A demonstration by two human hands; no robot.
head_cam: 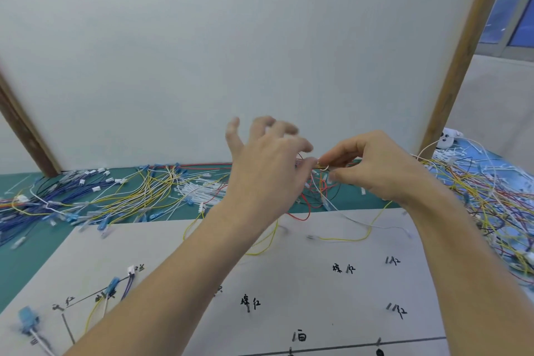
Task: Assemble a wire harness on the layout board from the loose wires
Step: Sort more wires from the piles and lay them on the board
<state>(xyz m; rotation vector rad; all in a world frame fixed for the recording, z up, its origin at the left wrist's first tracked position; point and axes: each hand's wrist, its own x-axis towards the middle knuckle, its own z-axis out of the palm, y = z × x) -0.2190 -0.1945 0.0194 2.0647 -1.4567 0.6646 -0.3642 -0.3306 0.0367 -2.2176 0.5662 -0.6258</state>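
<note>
Both hands are raised over the far edge of the white layout board [289, 269], which carries black lines, pegs and handwritten marks. My right hand [372, 165] pinches a thin white wire [323, 167] between thumb and forefinger. Below that pinch hang several red, white and black wires [318, 193]. My left hand [265, 159] is blurred, fingers spread, with fingertips close to the same wire; whether it holds it I cannot tell. A yellow wire [346, 238] and a white one lie loose on the board. Blue connectors [112, 286] with wires sit at the board's lower left.
A green mat [34, 254] lies under the board. Piles of blue and yellow wires [101, 196] lie at the left, white cable ties [199, 191] in the middle, a tangle of mixed wires [491, 202] at the right. A white upright panel [231, 52] stands close behind.
</note>
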